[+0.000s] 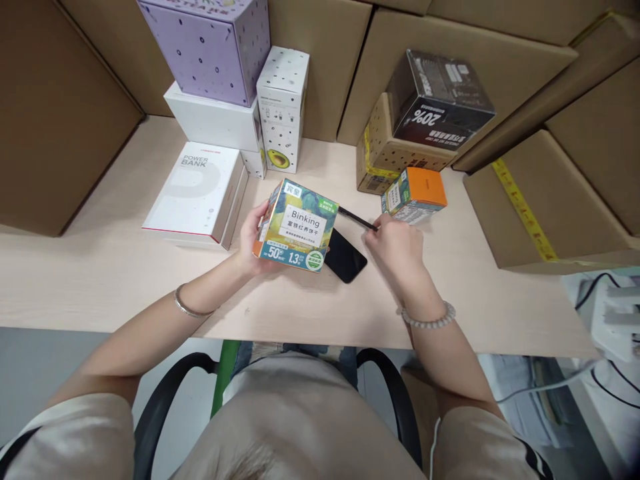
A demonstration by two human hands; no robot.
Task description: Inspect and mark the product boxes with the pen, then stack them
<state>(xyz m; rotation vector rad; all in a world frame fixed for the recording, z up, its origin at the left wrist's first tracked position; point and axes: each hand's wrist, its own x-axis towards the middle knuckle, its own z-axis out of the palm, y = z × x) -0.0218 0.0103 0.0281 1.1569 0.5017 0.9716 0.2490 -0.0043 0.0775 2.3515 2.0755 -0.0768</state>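
Observation:
My left hand (253, 241) is closed around a small biscuit box (303, 230) with "Binking" on its front. The box is tilted up toward me above the desk, and part of my fingers is hidden behind it. My right hand (397, 250) is closed at the fingertips on the end of a slim black pen (356, 217), which points left toward the biscuit box. Between my hands a black smartphone (347, 259) lies on the desk with its screen dark, its left part covered by the box.
At back left, a purple box (205, 53) tops white boxes, beside a power bank box (197, 190) and a tall avocado-print box (283, 110). At right, a black box (440, 100) sits on brown cartons (380, 150), behind an orange-topped box (425, 187). Cardboard walls (320, 67) surround the desk.

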